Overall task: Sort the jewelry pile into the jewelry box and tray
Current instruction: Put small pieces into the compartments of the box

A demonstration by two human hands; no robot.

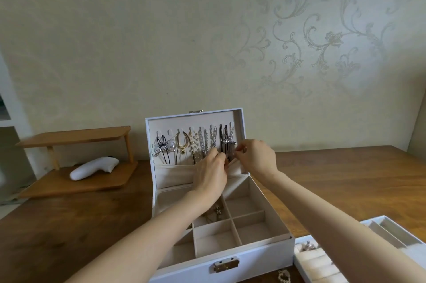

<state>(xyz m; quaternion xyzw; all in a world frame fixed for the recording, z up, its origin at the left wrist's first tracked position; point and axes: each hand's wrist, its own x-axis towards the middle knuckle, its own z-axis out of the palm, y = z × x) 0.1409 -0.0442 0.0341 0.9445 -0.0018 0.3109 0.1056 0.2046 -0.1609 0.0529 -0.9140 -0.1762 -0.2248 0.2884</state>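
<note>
Pearl piece [283, 274] on table [334, 179], just in front of jewelry box [253, 257]. Tray [299, 269] just right of box. Box open, chains [216, 211] in middle compartment. Left hand [211, 175] and right hand [255, 158] at raised lid, fingertips pinching dark necklace [227, 144] on rightmost hooks. Other necklaces [196, 144] hang to its left.

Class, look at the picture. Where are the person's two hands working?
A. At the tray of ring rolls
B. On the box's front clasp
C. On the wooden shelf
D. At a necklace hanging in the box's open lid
D: the left hand and right hand both pinch a dark necklace hanging at the right end of the row in the open lid of the jewelry box.
</note>
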